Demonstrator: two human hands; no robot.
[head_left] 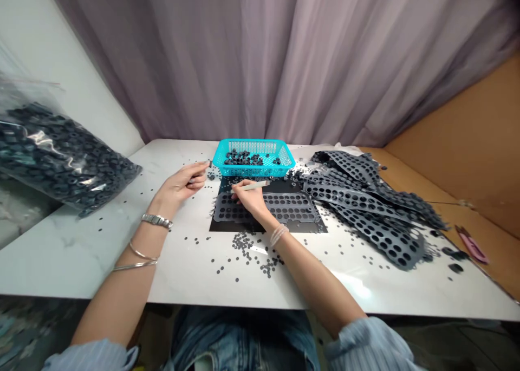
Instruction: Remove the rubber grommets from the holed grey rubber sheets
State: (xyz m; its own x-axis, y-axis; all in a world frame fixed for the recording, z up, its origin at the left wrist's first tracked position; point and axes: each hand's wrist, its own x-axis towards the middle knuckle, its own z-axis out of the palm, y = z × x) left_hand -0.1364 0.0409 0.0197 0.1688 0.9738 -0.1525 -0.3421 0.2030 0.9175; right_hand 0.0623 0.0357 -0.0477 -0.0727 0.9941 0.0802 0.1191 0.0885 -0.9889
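Perforated grey sheet (290,207) below the turquoise basket (252,171): my right grip (248,196) clenches a pale stylus (255,185) over it; my left grip (183,180) lies open.

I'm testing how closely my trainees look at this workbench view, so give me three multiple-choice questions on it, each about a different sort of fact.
1. Where is the turquoise plastic basket?
A) Near the far edge of the white marble-patterned table
B) In the person's lap
C) On the floor

2. What colour is the small hand tool on the tan board?
A) Green
B) Pink
C) Yellow

3. What is the right hand doing?
A) Gripping the basket's rim
B) Lying open and empty
C) Holding a slim pale tool over a perforated dark sheet

Answers:
1. A: it sits beyond the black mat.
2. B: its handles show pink.
3. C: the fingers pinch the tool above the sheet.
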